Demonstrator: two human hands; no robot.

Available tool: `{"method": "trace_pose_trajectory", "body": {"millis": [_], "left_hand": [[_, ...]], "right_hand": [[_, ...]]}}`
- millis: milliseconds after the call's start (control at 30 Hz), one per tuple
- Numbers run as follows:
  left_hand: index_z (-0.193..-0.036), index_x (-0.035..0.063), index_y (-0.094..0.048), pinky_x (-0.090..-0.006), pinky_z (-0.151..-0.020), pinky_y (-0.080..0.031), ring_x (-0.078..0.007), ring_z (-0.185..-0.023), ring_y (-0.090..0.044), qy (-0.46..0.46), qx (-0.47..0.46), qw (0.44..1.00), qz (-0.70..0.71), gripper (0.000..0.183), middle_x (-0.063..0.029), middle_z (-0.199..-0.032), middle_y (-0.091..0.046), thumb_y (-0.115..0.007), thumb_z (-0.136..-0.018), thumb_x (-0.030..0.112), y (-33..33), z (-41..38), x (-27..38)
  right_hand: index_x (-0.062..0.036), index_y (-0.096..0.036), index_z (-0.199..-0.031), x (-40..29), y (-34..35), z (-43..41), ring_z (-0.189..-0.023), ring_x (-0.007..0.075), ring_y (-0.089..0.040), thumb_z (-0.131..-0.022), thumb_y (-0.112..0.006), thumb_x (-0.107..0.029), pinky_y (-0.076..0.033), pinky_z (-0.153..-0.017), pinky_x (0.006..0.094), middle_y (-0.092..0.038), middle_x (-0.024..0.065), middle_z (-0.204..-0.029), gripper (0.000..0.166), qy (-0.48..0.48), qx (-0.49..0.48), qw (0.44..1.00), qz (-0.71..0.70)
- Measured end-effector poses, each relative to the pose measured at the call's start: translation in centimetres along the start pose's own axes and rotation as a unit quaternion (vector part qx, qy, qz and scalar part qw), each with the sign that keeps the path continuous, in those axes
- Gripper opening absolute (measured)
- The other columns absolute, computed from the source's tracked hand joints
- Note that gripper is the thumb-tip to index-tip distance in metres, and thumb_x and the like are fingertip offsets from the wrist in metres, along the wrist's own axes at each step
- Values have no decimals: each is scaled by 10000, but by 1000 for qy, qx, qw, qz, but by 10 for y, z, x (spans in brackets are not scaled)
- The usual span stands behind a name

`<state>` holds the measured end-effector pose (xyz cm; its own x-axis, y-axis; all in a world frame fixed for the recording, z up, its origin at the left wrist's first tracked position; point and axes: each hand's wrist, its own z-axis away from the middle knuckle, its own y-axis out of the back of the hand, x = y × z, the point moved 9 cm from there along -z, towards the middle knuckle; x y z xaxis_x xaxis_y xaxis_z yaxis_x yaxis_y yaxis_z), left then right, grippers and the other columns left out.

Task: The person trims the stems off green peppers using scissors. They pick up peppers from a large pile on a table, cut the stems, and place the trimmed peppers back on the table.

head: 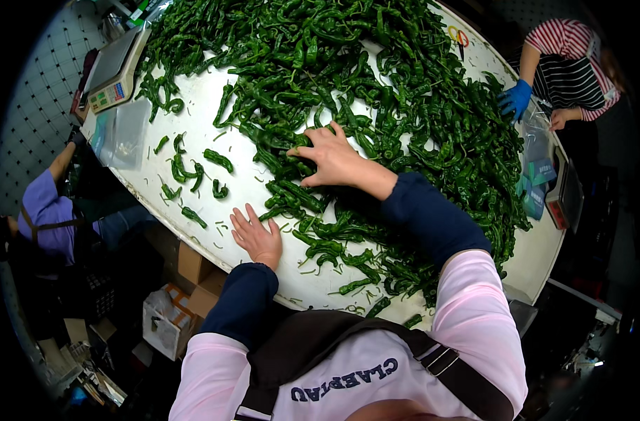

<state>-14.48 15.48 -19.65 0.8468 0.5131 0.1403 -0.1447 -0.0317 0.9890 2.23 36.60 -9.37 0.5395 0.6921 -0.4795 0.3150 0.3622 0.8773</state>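
Observation:
A broad heap of wrinkled green peppers point(309, 63) covers much of the white tabletop point(193, 105). Over the heap's near left part, my right hand point(330, 158) has its fingers spread and curved down among the peppers; I see none gripped. My left hand point(257, 237) rests palm down on the white surface, fingers apart, holding nothing. Just right of its fingertips lie the nearest peppers. Several loose peppers point(217, 160) and small stem scraps are scattered beyond it. Dark blue sleeve covers wrap both forearms.
A digital scale point(109, 79) and clear plastic bags point(122, 134) sit at the left edge. Scissors point(459, 39) lie at the far right. A blue-gloved co-worker's hand point(516, 101) is by the heap, near another scale point(559, 194). Another person point(51, 221) is at left.

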Motion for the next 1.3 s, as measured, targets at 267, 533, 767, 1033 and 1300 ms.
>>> {"method": "trace_pose_trajectory", "body": {"millis": [267,533,767,1033,1300], "left_hand": [[-1534,77,-332,-587,-1173,-154,-397,-1500,-151,6,-6,1000,9,755,-222,-1621,-175,-600,-885,354,0,1,-1],[-1541,93,-324,-580,-1174,-161,-392,-1502,-148,3,-6,1000,-1,756,-211,-1625,-169,-596,-890,365,-4,0,-2],[-1542,93,-321,-568,-1181,-159,-369,-1508,-146,3,4,1000,2,728,-200,-1626,-173,-569,-904,340,-2,0,-1],[-1548,96,-299,-541,-1202,-104,-350,-1523,-98,-13,-1,999,52,920,-169,-1638,-155,-663,-834,548,-15,1,-17],[-1521,144,-350,-563,-1191,-158,-366,-1502,-174,-37,48,998,35,696,-157,-1605,-226,-593,-915,386,-19,6,-24]], "right_hand": [[-83,-741,-1012,227,109,-29,-696,136,-582,-884,-685,-512,-472,-667,318,-653,16,-769,451,-255,166,940,-154],[-224,-557,-1415,258,20,-71,-1186,417,-582,-694,-713,-754,-481,-1007,460,-460,293,-1388,908,-285,86,942,-153],[-267,-622,-1304,95,-36,-32,-1136,445,-587,-688,-781,-619,-501,-972,435,-456,288,-1335,727,-164,33,972,-167],[-199,-597,-1290,-53,-83,41,-1098,438,-585,-756,-794,-390,-497,-960,448,-501,229,-1275,599,-171,1,969,-176],[-190,-607,-1262,-140,-49,141,-1216,363,-497,-775,-736,-147,-438,-991,460,-458,150,-1413,506,-107,70,990,-62]]}}
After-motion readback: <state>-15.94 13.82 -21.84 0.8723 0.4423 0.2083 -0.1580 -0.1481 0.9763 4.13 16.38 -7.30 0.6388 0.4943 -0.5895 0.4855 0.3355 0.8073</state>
